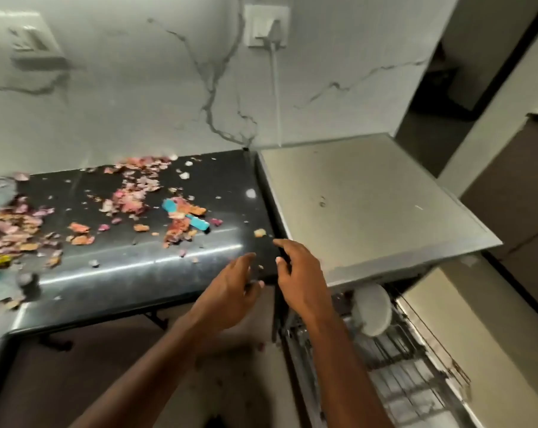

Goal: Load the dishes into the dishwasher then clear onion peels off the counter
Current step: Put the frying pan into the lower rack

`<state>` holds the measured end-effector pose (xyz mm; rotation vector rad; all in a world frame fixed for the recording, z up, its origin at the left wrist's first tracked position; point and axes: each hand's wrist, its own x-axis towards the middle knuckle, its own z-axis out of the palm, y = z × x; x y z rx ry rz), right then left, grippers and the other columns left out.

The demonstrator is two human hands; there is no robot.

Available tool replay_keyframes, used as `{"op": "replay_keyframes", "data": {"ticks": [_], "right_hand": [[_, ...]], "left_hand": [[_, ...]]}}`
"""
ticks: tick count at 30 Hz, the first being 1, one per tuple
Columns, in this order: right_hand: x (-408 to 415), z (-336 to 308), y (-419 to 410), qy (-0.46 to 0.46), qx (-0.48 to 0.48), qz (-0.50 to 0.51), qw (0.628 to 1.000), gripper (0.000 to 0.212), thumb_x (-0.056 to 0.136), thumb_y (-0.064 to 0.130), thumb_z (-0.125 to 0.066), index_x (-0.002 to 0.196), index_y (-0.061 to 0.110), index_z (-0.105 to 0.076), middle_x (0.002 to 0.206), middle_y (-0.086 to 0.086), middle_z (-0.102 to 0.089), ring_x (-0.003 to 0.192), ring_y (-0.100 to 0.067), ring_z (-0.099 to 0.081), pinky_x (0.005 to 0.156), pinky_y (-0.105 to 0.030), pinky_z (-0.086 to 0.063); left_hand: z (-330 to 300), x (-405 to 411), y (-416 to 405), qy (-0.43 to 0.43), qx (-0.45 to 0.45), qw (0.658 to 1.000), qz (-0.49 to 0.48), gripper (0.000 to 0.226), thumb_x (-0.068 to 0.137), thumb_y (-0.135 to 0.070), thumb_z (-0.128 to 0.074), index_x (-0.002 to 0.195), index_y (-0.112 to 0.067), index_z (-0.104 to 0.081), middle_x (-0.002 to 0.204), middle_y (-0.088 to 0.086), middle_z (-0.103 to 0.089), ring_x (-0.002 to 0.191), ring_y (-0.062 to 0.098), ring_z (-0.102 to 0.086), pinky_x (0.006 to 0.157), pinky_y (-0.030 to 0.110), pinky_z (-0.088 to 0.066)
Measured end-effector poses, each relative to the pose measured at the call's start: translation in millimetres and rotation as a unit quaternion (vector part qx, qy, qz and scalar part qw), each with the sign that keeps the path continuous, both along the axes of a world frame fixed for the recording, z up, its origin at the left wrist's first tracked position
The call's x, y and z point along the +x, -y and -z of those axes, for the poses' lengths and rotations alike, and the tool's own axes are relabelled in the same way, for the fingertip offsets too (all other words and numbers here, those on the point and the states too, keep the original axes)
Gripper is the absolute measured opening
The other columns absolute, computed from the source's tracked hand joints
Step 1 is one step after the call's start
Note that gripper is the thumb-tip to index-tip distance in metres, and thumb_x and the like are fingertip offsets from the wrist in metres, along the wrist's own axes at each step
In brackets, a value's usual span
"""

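Judging by the plate (373, 308) racked in the dishwasher (381, 211) right of the counter (131, 267), loading seems underway; onion peels (131, 196) litter the counter, both left hand (233, 291) and right hand (298, 273) open, empty at its near corner

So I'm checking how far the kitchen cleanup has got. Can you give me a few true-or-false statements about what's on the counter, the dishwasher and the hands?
1. Onion peels lie scattered on the black counter. True.
2. The dishwasher rack is pushed in, door shut. False: it is pulled out, holding a white plate.
3. The right hand grips a plate. False: it is empty, at the counter's corner.
4. The left hand holds nothing. True.
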<state>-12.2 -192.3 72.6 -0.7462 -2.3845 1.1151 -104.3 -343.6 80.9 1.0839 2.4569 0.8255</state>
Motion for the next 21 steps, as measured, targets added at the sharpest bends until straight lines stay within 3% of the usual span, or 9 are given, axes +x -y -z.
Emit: {"op": "replay_keyframes", "data": {"ticks": [1, 5, 11, 16, 21], "right_hand": [[-12.4, -0.9, 7.2, -0.009, -0.003, -0.009, 1.000, 0.039, 0.100, 0.010, -0.059, 0.137, 0.022, -0.064, 0.141, 0.005, -0.062, 0.130, -0.011, -0.057, 0.113, -0.029, -0.044], [-86.0, -6.4, 60.6, -0.022, -0.007, -0.074, 0.997, 0.039, 0.099, 0.007, -0.061, 0.135, 0.022, -0.066, 0.138, 0.005, -0.063, 0.126, -0.009, -0.058, 0.109, -0.019, -0.041], [-172.5, -8.2, 125.8, 0.002, -0.008, -0.184, 0.983, 0.040, 0.102, 0.016, -0.061, 0.139, 0.032, -0.061, 0.144, 0.012, -0.058, 0.130, -0.002, -0.053, 0.107, -0.015, -0.038], [-224.1, 0.6, 148.5, 0.021, -0.005, -0.266, 0.964, 0.043, 0.103, 0.018, -0.062, 0.142, 0.036, -0.058, 0.146, 0.014, -0.056, 0.132, -0.004, -0.053, 0.112, -0.035, -0.049], [-283.6, -0.4, 169.0, 0.015, -0.001, -0.359, 0.933, 0.042, 0.102, 0.017, -0.063, 0.141, 0.032, -0.059, 0.145, 0.009, -0.058, 0.133, -0.010, -0.054, 0.110, -0.042, -0.051]], "left_hand": [[-2.4, -8.8, 7.0, 0.008, 0.007, 1.000, -0.011, 0.063, 0.100, -0.028, -0.065, 0.156, -0.014, -0.039, 0.147, 0.008, -0.055, 0.133, 0.020, -0.053, 0.108, 0.024, -0.039], [-2.6, -67.7, 62.8, 0.032, 0.015, 0.997, -0.074, 0.067, 0.101, -0.037, -0.061, 0.159, -0.022, -0.030, 0.160, 0.003, -0.042, 0.144, 0.016, -0.044, 0.117, 0.039, -0.041], [-4.4, -129.0, 139.2, 0.037, 0.013, 0.985, -0.170, 0.067, 0.101, -0.040, -0.061, 0.158, -0.027, -0.029, 0.159, 0.000, -0.043, 0.142, 0.014, -0.045, 0.116, 0.039, -0.043], [0.0, -159.3, 173.4, 0.053, 0.019, 0.967, -0.248, 0.068, 0.100, -0.042, -0.062, 0.159, -0.029, -0.030, 0.159, -0.002, -0.043, 0.142, 0.014, -0.045, 0.116, 0.043, -0.043], [1.9, -174.4, 197.4, 0.052, 0.020, 0.937, -0.345, 0.067, 0.100, -0.042, -0.063, 0.158, -0.028, -0.033, 0.158, -0.001, -0.044, 0.140, 0.015, -0.047, 0.115, 0.042, -0.044]]}}
